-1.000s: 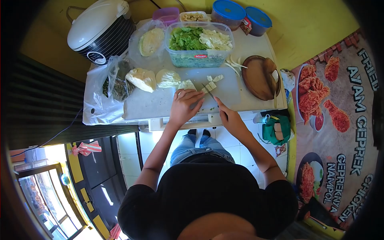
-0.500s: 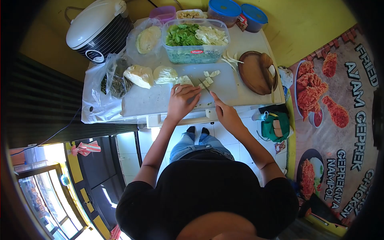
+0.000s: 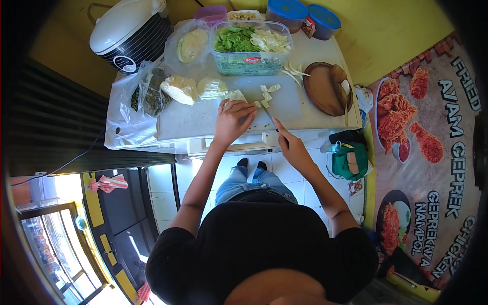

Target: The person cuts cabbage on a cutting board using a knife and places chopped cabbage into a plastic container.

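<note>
My right hand (image 3: 292,146) is closed round the handle of a knife (image 3: 268,113), whose blade tip is among pale cut pieces (image 3: 266,96) on the translucent cutting board (image 3: 290,104). My left hand (image 3: 234,120) lies over a piece of cabbage (image 3: 236,95) at the board's left part, its fingers bent together and pressing on it. Left of that piece sit two larger cabbage chunks, one (image 3: 212,88) beside the other (image 3: 180,90). Behind the board is a clear tub (image 3: 251,65) with shredded greens and pale leaves.
A wooden mortar (image 3: 320,91) stands at the right, with thin pale strips (image 3: 293,71) beside it. Bagged cabbage (image 3: 192,46), a bag of dark leaves (image 3: 154,96) and a rice cooker (image 3: 133,35) are at the left. Blue-lidded containers (image 3: 324,23) stand at the back.
The knife and the right hand have shifted slightly, and the cut pieces beside the blade lie a little further apart. The left hand stays on the cabbage piece.
</note>
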Available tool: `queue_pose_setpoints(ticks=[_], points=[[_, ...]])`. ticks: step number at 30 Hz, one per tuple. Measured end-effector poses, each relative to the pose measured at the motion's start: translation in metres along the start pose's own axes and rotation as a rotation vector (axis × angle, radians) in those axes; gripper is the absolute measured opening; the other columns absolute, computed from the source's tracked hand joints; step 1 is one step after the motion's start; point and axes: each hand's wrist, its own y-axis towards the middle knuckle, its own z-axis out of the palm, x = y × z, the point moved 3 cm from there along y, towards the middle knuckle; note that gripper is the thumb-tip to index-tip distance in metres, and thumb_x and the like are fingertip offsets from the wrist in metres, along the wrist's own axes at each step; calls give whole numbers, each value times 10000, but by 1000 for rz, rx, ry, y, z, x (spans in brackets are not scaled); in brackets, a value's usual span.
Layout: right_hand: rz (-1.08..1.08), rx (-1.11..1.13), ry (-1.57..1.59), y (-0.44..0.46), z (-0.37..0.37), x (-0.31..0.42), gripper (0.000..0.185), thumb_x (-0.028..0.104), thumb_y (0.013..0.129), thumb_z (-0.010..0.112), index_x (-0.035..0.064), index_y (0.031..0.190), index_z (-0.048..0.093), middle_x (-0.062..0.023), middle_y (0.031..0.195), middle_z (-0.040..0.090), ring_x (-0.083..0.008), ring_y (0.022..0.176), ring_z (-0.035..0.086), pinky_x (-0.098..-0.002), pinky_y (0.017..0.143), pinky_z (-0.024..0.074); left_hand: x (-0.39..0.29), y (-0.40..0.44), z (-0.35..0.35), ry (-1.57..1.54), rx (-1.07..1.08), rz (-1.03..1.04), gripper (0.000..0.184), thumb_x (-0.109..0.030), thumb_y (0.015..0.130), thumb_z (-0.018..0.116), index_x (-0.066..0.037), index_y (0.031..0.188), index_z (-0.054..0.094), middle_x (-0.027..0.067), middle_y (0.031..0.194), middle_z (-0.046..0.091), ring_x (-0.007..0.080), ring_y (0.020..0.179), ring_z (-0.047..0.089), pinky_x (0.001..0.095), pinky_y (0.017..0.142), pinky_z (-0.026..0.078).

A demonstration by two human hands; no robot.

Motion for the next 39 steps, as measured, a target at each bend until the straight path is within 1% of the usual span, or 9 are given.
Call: queue_pose_setpoints(ticks=[11, 16, 19, 22, 24, 28, 31, 36, 39], points=[[0, -39, 141, 21, -8, 3, 494, 123, 981, 469, 220, 1457, 379, -166, 666, 513, -167, 560, 454, -289, 600, 435, -4, 2, -7, -66, 72, -18, 337, -173, 823, 680, -140, 1158, 677, 46, 1244, 610, 218, 1130, 555, 414, 1052, 335], [-61, 11, 187, 21, 4, 8, 490, 123, 984, 466, 217, 1457, 378, -156, 711, 527, -158, 582, 441, -277, 610, 433, 6, 0, -9, -283, -256, -245, 348, -45, 821, 657, -69, 1168, 648, 139, 1194, 618, 309, 1058, 593, 370, 937, 452], [-81, 33, 180, 23, 8, 2, 490, 123, 984, 466, 217, 1457, 379, -153, 705, 526, -155, 583, 436, -277, 613, 431, 11, -2, -13, -281, -296, -275, 312, -31, 828, 644, -55, 1139, 654, 157, 1172, 623, 318, 1016, 610, 375, 906, 471], [-1, 30, 151, 27, -3, 0, 487, 128, 986, 464, 222, 1457, 380, -159, 704, 528, -154, 590, 441, -276, 624, 432, 16, -10, -18, -150, -215, -304, 276, -70, 832, 659, -74, 1107, 678, 110, 1161, 641, 297, 1053, 598, 388, 927, 448], [96, 48, 150, 29, -6, -1, 461, 121, 1000, 454, 169, 1454, 395, -79, 836, 563, -108, 634, 388, -238, 629, 417, 14, -18, -21, -43, -172, -280, 266, -109, 828, 669, -94, 1093, 690, 72, 1150, 647, 277, 1074, 585, 390, 948, 421], [61, 42, 198, 31, -4, -1, 455, 112, 1001, 448, 151, 1452, 398, -71, 864, 570, -99, 641, 385, -233, 631, 409, 11, -20, -16, 119, -119, -219, 248, -206, 820, 691, -147, 1059, 723, -18, 1128, 663, 232, 1116, 554, 405, 1000, 352], [-97, -9, 227, 38, 3, 8, 456, 106, 1003, 440, 133, 1456, 388, -73, 861, 572, -102, 652, 392, -241, 655, 414, 10, -13, -9, 140, -108, -214, 250, -229, 805, 708, -160, 1044, 733, -27, 1130, 666, 224, 1103, 553, 415, 987, 356], [26, 173, 199, 48, 9, 30, 505, 103, 996, 435, 177, 1484, 329, -130, 878, 627, -131, 693, 463, -276, 734, 443, 11, -6, -5, 107, -103, -284, 273, -266, 774, 737, -166, 1029, 741, -27, 1115, 675, 210, 1075, 558, 405, 979, 352], [20, 176, 144, 54, 12, 33, 530, 102, 991, 437, 210, 1493, 309, -163, 844, 613, -144, 690, 490, -285, 724, 446, 12, -6, -5, 75, -131, -284, 292, -259, 760, 749, -155, 1033, 741, -20, 1093, 682, 201, 1063, 563, 394, 974, 352]])
